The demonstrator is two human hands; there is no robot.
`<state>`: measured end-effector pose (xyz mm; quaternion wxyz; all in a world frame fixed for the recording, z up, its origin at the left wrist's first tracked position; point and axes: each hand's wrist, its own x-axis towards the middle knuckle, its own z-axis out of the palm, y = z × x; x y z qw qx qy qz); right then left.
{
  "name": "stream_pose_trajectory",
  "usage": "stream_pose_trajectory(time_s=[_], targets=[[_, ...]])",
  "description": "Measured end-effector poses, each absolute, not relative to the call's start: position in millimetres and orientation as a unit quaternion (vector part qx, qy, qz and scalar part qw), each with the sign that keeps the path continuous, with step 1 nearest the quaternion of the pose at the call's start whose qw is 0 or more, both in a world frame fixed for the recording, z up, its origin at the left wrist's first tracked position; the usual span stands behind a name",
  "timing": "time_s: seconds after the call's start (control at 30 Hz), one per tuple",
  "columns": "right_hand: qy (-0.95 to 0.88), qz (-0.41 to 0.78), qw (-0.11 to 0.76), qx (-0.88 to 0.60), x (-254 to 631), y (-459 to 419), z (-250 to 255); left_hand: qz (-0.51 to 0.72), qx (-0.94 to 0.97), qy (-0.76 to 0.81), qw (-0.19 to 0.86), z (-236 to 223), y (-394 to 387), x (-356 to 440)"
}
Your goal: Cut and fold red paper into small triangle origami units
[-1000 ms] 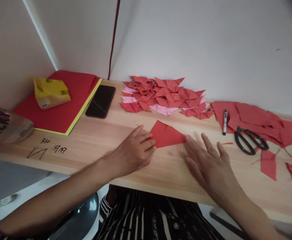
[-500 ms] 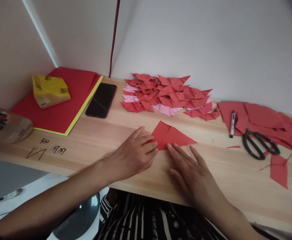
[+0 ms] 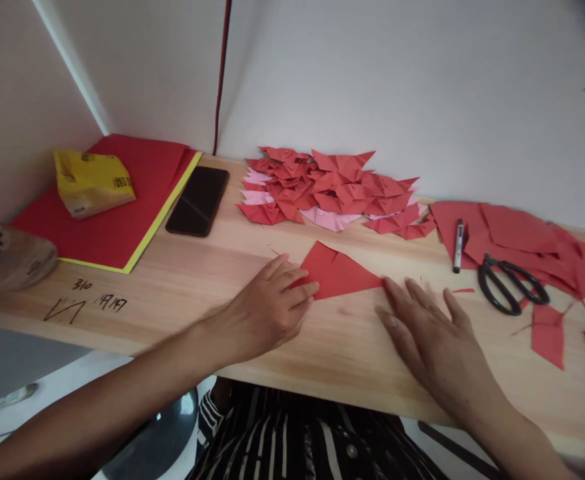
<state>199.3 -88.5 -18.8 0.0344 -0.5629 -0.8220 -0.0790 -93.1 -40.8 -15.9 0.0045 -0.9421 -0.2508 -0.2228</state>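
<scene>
On the wooden table in front of me lies a folded red paper (image 3: 337, 270), its long straight edge toward me and a point at the right. My left hand (image 3: 272, 310) rests with its fingertips on the paper's left end, fingers spread. At the right point, the index fingertip of my right hand (image 3: 435, 333) touches the tip; the other fingers are stretched out over the tabletop. Behind the paper spreads a pile of folded red and pink paper pieces (image 3: 342, 190).
To the right are red sheets (image 3: 517, 230), a marker (image 3: 458, 247), black-handled scissors (image 3: 509, 283) and scraps. At left lie a phone (image 3: 198, 200), red and yellow sheets (image 3: 147, 200), a yellow packet (image 3: 95, 183) and a bottle (image 3: 15, 257). A wall (image 3: 397, 87) stands behind.
My right hand has slid rightward along the paper's near edge, from its middle to its right point. My left hand stays on the left end. The view has shifted slightly right.
</scene>
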Motion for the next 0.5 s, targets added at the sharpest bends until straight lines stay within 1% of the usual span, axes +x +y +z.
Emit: stream_pose_trajectory(time_s=[0.1, 0.2, 0.27, 0.33, 0.5], targets=[[-0.829, -0.079, 0.049, -0.552, 189.4, -87.3, -13.0, -0.23, -0.944, -0.236, 0.018, -19.4, -42.2, -91.8], [-0.869, -0.048, 0.07, -0.487, 167.2, -85.0, -8.3, -0.238, -0.942, -0.235, 0.023, -21.4, -43.0, -90.8], [-0.901, -0.017, 0.059, -0.429, 152.5, -81.7, -7.9, -0.241, -0.94, -0.239, 0.026, -21.5, -43.3, -90.6], [-0.915, 0.007, 0.043, -0.402, 143.1, -76.5, -9.6, -0.241, -0.94, -0.24, 0.03, -21.1, -43.5, -90.6], [-0.905, 0.015, 0.022, -0.425, 142.0, -57.6, -15.9, -0.236, -0.942, -0.234, 0.036, -20.5, -43.9, -90.8]])
